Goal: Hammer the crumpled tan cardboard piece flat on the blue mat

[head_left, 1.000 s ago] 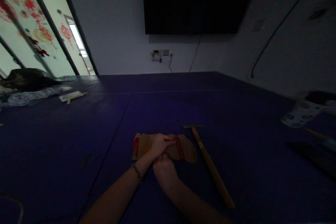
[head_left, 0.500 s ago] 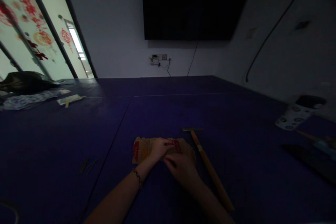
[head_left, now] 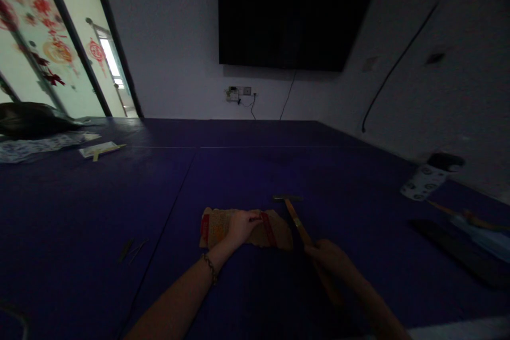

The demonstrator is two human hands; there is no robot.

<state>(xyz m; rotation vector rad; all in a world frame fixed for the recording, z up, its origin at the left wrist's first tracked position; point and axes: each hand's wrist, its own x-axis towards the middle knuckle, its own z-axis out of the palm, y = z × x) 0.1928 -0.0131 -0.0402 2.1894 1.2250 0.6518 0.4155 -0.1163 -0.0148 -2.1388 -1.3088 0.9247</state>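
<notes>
A torn, flat piece of brown cardboard (head_left: 279, 226) with red bands lies on the dark blue surface in front of me. My left hand (head_left: 241, 226) rests on its middle, thumb and forefinger pinched together. Whatever sits between those fingertips is too small and dark to make out. To the right of the cardboard lies a hammer (head_left: 295, 218), its metal head pointing away from me and its wooden handle running back toward me. Around the middle of that handle my right hand (head_left: 329, 257) is closed.
Several thin metal pieces (head_left: 137, 249) lie left of the cardboard. On the right are a dark flat strip (head_left: 450, 247), a light blue item (head_left: 484, 236) and a patterned container (head_left: 424, 181) on its side. A white packet (head_left: 101, 149) lies far left, near a black bag (head_left: 34, 119).
My right hand has left the cardboard, moved right and closed around the hammer's handle. My left hand stays on the cardboard. The view has turned slightly to the right.
</notes>
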